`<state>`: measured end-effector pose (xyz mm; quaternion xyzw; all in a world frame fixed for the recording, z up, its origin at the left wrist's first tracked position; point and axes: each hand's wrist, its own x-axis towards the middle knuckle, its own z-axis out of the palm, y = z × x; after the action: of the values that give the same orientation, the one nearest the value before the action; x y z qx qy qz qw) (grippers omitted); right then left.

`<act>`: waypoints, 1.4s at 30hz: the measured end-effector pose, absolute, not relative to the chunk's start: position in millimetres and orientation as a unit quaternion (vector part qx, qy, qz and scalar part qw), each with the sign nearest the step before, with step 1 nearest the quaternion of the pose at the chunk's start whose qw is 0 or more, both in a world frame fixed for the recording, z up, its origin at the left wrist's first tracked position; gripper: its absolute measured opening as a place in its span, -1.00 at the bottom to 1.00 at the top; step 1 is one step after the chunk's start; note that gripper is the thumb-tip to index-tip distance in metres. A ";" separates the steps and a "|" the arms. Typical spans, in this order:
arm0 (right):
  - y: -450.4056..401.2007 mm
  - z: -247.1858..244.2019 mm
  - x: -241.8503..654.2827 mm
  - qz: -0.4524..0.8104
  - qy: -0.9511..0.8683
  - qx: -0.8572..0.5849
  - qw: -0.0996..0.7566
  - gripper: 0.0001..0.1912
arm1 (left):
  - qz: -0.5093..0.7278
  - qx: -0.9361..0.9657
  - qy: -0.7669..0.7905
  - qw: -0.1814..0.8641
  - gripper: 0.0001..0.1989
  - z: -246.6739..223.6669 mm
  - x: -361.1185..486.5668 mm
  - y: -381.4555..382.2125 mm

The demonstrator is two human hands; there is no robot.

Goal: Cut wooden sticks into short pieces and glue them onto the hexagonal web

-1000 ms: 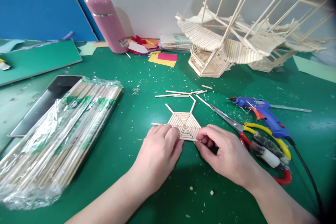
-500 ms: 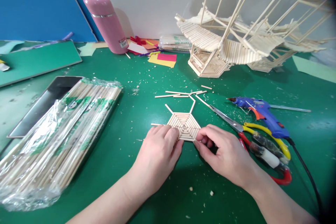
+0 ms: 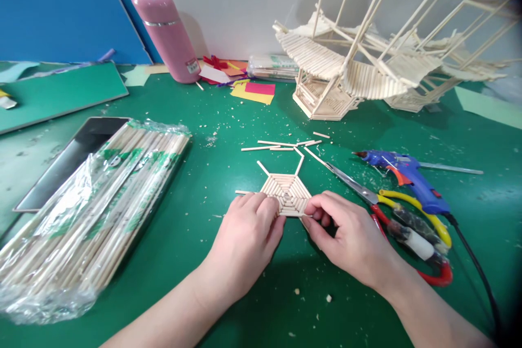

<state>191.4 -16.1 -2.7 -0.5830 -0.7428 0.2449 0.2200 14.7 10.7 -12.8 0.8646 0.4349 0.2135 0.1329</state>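
Observation:
A hexagonal panel of thin wooden sticks, laid in nested rings like a web, lies flat on the green table between my hands. Longer sticks poke out from its corners. My left hand is closed at the panel's left lower edge, its fingers covering that side. At the lower right corner, my right hand pinches the panel's edge between thumb and fingers; the fingertips partly hide what is there. Just beyond the panel lie several loose cut sticks.
Right of my hands lie scissors with red and yellow handles and a blue glue gun with a cord. A plastic-wrapped stick bundle overlaps a dark tablet at left. Behind stand a pink flask and a stick-built pavilion model.
Almost nothing differs. Both hands keep their places on the stick panel, and the whole view has shifted very slightly.

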 end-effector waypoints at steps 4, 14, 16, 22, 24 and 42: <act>-16.1 -2.8 191.5 0.232 -0.750 -0.581 0.217 -0.93 | 0.216 0.865 0.435 0.129 -0.85 -13.6 14.5 10.7; -13.9 3.5 195.5 0.246 -0.777 -0.553 0.173 -0.90 | 0.210 0.864 0.436 0.138 -0.86 -14.2 14.0 11.5; -13.9 4.2 195.6 0.242 -0.783 -0.548 0.166 -0.90 | 0.205 0.864 0.439 0.136 -0.85 -13.4 14.4 10.8; -13.7 3.5 196.1 0.207 -0.803 -0.536 0.159 -0.88 | 0.198 0.871 0.437 0.103 -0.83 -6.7 22.3 5.8; -13.9 3.2 195.8 0.202 -0.805 -0.535 0.159 -0.87 | 0.195 0.877 0.428 0.098 -0.81 -5.8 25.9 5.2; -18.8 8.0 195.1 0.148 -0.816 -0.536 0.157 -0.89 | 0.231 0.894 0.369 0.104 -0.76 -10.1 31.0 9.2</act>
<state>195.1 -18.8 8.0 -0.5356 -0.8165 0.1483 0.1566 31.0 9.2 -10.1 0.8943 0.3687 0.2313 0.1037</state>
